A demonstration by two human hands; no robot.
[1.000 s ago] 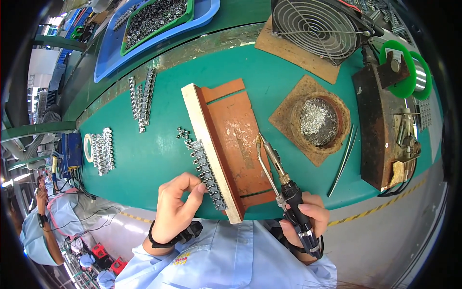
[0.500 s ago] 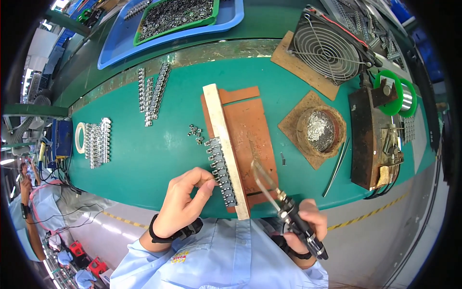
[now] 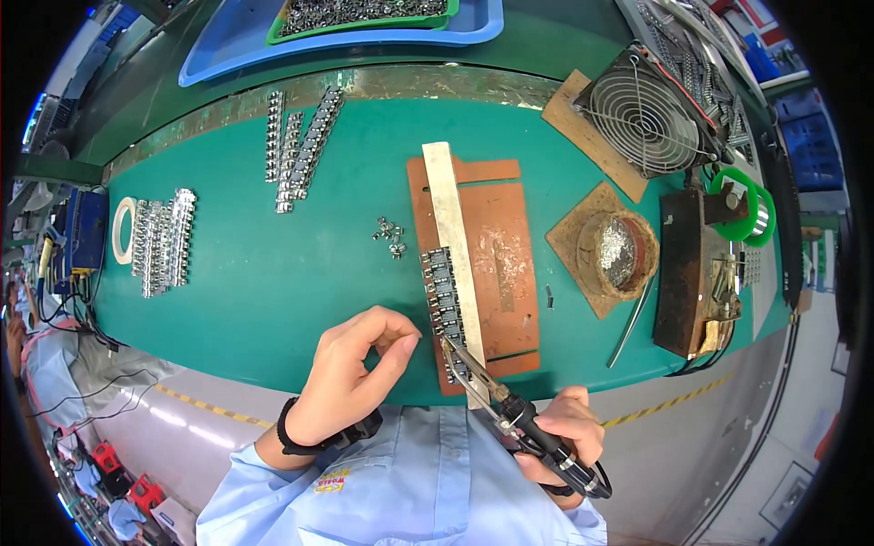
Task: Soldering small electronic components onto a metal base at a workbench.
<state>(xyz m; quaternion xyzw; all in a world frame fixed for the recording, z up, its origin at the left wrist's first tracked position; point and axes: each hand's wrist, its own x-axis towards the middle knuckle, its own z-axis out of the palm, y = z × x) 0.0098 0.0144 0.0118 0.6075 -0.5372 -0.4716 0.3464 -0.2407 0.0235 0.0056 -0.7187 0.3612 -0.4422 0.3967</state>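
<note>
My right hand (image 3: pixel 575 426) grips a black soldering iron (image 3: pixel 533 432) with a thin solder-feed tube beside its tip. The tip meets the lower part of a strip of small black and silver components (image 3: pixel 442 296). This strip lies along the left side of a pale straight bar (image 3: pixel 448 205), which rests on a reddish-brown board (image 3: pixel 512 264). My left hand (image 3: pixel 350 375) is closed in a pinch just left of the strip, apart from it; anything between the fingertips is too small to make out. Several loose metal parts (image 3: pixel 390 235) lie above that hand.
Component strips (image 3: pixel 305 150) lie at the back left, more (image 3: pixel 164 241) beside a tape roll (image 3: pixel 123 230). Rightward are a round solder-filled pot (image 3: pixel 612 250), tweezers (image 3: pixel 630 323), a fan (image 3: pixel 645 114) and a green solder spool (image 3: pixel 745 207). A blue tray (image 3: pixel 364 50) stands behind.
My right hand has brought the iron up and left, its tip now at the strip. My left hand has drawn slightly away from the strip. The whole view has shifted.
</note>
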